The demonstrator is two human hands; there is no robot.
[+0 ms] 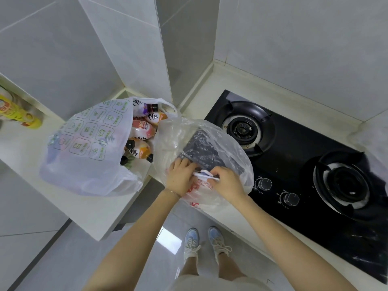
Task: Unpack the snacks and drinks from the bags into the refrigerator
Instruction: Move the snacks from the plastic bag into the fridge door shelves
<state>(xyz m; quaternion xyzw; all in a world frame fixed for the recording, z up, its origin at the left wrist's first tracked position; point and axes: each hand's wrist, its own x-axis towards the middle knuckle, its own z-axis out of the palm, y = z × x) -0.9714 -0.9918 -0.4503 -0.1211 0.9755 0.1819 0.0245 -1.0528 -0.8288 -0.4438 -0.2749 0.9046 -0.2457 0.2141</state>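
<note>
Clear bag (212, 135) sits just left of the gas hob (294, 156), overlapping its near corner. Left hand (180, 175) and right hand (225, 183) both pinch the bag's tied handles (204, 174), fingers curled tight. Dark packet (205, 151) inside. Printed white bag (88, 148) farther left of hob, mouth open, drink bottles (139, 148) inside.

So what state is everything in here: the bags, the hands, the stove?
Printed bag: open, bottles lying inside.
Clear bag: top twisted shut, dark packet inside.
Left hand: pinches the clear bag's twisted top.
Right hand: pinches the same top.
Stove: both burners unlit.
</note>
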